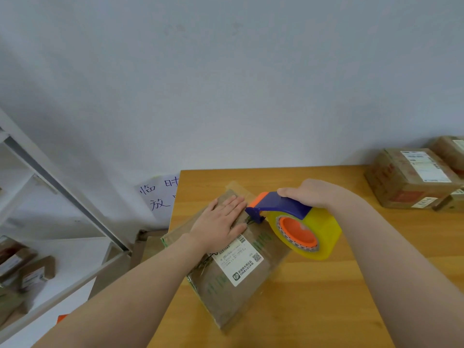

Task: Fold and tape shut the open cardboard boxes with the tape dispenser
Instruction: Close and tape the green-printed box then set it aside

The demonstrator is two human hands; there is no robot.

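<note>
One cardboard box [233, 280] is being taped on the surface [326, 297]; the seal is judged part done.

The box lies closed near the surface's left edge and is pressed down by the left hand [221, 222], its grip spread flat with straight fingers. One tape dispenser [288, 212] is clamped in the right hand [308, 194]'s grip, its blade set on the box top beside those fingers. Three closed labelled boxes [411, 179] are counted far right. About three more, blurred, are seen on a shelf [75, 249] at left.
</note>
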